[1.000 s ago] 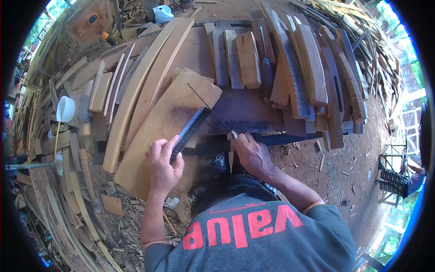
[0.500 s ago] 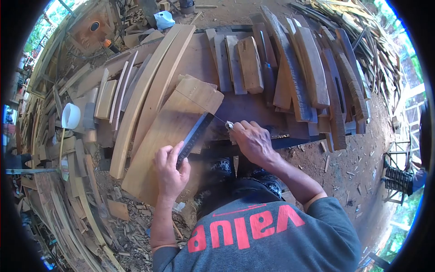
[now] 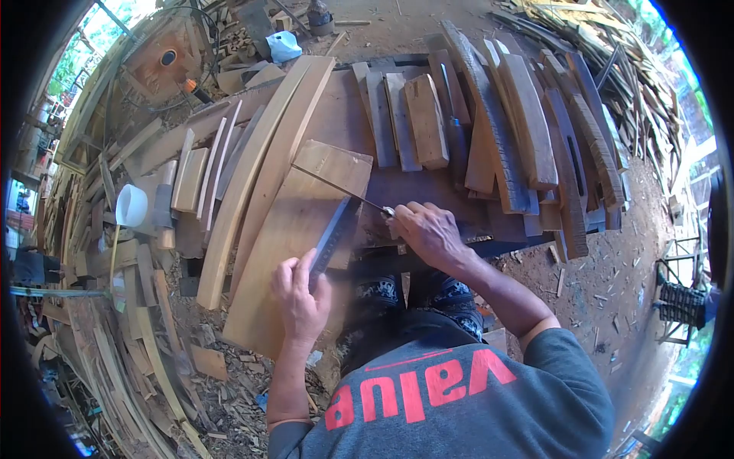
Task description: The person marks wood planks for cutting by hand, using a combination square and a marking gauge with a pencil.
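Note:
A wide wooden board (image 3: 287, 222) lies slanted across the bench, with a line crossing it near its far end. My left hand (image 3: 302, 300) holds the near end of a dark metal ruler (image 3: 330, 237), its thumb and fingers on either side. My right hand (image 3: 428, 233) is closed round the small handle of a thin metal tool (image 3: 359, 197) at the board's right edge. The tool's blade reaches left over the board, just beyond the ruler's far end.
Long curved planks (image 3: 256, 161) lie left of the board. Several thick wooden pieces (image 3: 527, 115) rest on the bench's right side. A white cup (image 3: 131, 205) stands at the left. Scraps cover the ground (image 3: 604, 306).
The view has shifted slightly. The thin tool now extends further left across the board, and the board's far end looks squarer to it. Both hands keep their holds.

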`<state>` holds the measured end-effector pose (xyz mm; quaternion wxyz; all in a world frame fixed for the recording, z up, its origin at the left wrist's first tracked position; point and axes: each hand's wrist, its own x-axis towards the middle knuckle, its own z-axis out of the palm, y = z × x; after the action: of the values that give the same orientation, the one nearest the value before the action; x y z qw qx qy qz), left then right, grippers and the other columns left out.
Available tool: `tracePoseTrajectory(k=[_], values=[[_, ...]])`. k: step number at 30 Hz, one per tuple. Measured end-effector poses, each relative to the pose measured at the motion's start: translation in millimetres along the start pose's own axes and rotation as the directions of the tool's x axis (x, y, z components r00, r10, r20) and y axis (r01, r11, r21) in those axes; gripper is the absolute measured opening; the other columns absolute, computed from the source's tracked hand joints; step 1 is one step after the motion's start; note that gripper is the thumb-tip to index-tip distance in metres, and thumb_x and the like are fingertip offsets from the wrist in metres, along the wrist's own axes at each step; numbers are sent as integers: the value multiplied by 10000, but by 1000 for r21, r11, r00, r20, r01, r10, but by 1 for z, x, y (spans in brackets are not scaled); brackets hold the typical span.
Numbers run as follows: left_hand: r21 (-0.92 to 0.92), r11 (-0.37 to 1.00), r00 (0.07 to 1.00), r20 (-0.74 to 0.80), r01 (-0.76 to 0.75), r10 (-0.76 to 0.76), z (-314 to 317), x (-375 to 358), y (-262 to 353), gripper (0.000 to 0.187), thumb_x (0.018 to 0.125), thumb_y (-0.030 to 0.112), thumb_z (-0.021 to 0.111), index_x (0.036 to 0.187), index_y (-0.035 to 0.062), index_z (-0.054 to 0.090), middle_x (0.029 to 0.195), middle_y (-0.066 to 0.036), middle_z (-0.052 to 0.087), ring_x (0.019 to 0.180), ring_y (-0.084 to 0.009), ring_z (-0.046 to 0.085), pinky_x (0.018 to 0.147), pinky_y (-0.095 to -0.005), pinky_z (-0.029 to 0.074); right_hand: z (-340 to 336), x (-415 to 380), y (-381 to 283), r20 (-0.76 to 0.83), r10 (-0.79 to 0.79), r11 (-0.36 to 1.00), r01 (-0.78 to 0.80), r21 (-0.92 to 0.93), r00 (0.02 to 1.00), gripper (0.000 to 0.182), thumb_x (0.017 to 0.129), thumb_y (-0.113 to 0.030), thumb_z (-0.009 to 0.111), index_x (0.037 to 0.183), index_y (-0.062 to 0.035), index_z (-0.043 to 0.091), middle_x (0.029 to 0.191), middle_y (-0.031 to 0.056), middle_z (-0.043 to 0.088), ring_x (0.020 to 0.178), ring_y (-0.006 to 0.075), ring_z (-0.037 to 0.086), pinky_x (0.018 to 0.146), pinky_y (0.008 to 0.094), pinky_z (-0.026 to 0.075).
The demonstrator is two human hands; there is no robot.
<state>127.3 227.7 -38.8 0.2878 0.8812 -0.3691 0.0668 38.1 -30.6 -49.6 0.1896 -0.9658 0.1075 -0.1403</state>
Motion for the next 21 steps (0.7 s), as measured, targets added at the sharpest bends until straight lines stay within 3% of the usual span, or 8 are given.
tracePoseTrajectory(k=[4,12,21], values=[[34,999,999,36,19,-20,-1,0,3,484,807,105,657,1288,165,650,1039,-95,481,941,-284,494,893,-446,402,-6,-17,11,-12,3,1000,-4,-4,1000,242,947,-291,632,855,-74,579,800,117,631,750,332,661,655,449,529],[53,999,998,56,8,-11,-2,-1,8,473,835,93,640,1299,183,660,1035,-110,482,924,-277,496,892,-448,393,14,29,-3,-92,-99,995,97,-25,991,227,930,-288,638,857,-74,618,767,112,644,743,318,680,636,440,536],[57,997,996,72,51,-55,-2,1,11,457,839,104,639,1290,177,660,1041,-117,484,950,-295,491,891,-460,395,1,1,11,-57,-85,996,83,-21,995,273,940,-324,632,848,-70,600,763,123,647,731,335,680,636,445,537]])
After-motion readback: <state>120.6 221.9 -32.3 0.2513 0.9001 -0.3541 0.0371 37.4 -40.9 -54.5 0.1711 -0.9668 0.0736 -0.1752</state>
